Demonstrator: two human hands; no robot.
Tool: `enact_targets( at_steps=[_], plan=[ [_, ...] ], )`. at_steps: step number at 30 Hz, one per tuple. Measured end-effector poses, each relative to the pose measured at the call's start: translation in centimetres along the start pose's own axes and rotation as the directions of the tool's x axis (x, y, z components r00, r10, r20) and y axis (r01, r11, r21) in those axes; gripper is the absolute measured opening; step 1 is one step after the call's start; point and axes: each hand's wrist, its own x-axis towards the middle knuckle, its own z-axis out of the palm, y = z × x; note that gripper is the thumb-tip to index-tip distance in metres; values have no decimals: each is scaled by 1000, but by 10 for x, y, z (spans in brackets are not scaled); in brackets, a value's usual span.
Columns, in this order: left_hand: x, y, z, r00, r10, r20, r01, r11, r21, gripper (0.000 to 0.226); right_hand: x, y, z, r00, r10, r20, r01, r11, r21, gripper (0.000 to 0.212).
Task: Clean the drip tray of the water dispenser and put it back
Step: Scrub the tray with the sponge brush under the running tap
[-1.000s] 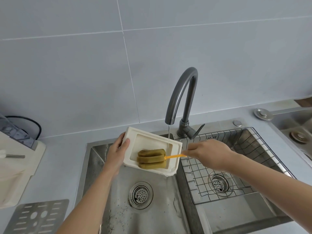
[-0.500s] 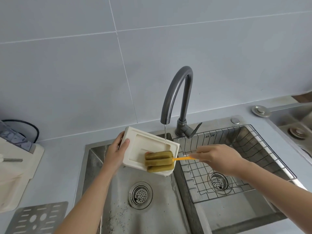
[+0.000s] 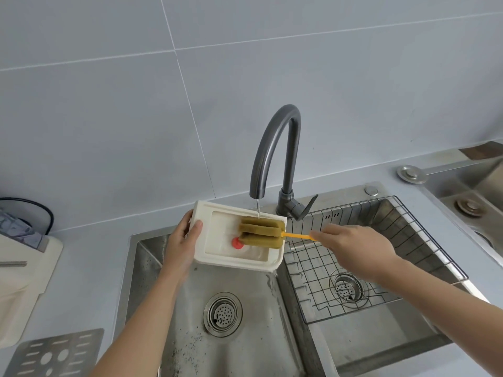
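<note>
Left hand (image 3: 181,248) grips drip tray (image 3: 231,263) by its 9 o'clock edge over steel sink (image 3: 245,349); right hand (image 3: 356,248) pinches sponge brush (image 3: 261,232) handle, sponge in tray at 3 o'clock under running faucet (image 3: 275,137). Grey counter (image 3: 89,268), tiled wall (image 3: 109,104); metal grate (image 3: 54,355) at 7 o'clock.

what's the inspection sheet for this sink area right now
surface: grey counter around a double steel sink.
job's things: drip tray held over the left basin under the running tap; sponge brush inside it, beside a red round part.
clutter: slotted metal plate on the counter; wire rack in the right basin.
hands: left hand grips the tray's left end; right hand holds the brush handle.
cables: black cable behind a cream appliance.
surroundings: tiled wall; second sink on the right.
</note>
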Motion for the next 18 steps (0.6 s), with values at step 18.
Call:
enact_targets(
  at_steps=[18],
  plan=[
    [4, 0, 22, 1000, -11, -1, 10, 998, -61, 27, -33, 5, -22, 993, 41, 115, -34, 998, -55, 42]
  ],
)
